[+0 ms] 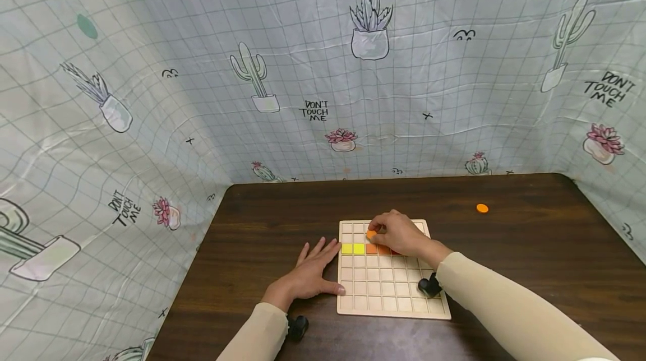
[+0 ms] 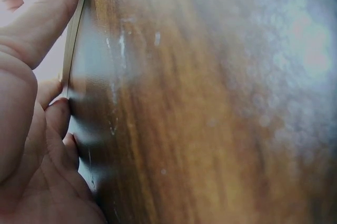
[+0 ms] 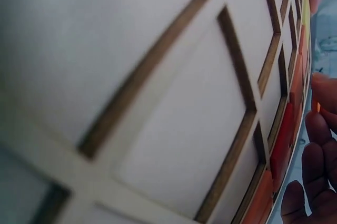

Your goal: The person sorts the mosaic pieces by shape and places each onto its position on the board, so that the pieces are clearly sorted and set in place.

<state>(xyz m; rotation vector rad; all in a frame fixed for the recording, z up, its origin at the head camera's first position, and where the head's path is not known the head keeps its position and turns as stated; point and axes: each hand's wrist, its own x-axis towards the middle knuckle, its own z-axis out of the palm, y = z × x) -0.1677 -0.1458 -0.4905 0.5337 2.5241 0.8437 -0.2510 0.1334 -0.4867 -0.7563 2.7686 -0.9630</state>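
Note:
A pale wooden grid board (image 1: 388, 314) lies on the table, a row of coloured square tiles set in its cells. Two yellow tiles (image 1: 353, 249) are at the row's left end, and orange tiles (image 1: 371, 249) follow. A red tile (image 3: 281, 137) shows in the right wrist view. Over the board's upper part, my right hand (image 1: 401, 233) pinches a small orange disc (image 1: 372, 234) between thumb and fingers. My left hand (image 1: 310, 274) rests at the board's left edge with spread fingers, its thumb touching the rim. The right hand hides some upper cells.
Another orange disc (image 1: 482, 208) lies on the dark wooden table (image 1: 272, 221), to the right beyond the board. A cactus-printed curtain (image 1: 313, 69) encloses the back and sides. Black wrist cameras (image 1: 298, 327) are on both wrists; the right one overlaps the board.

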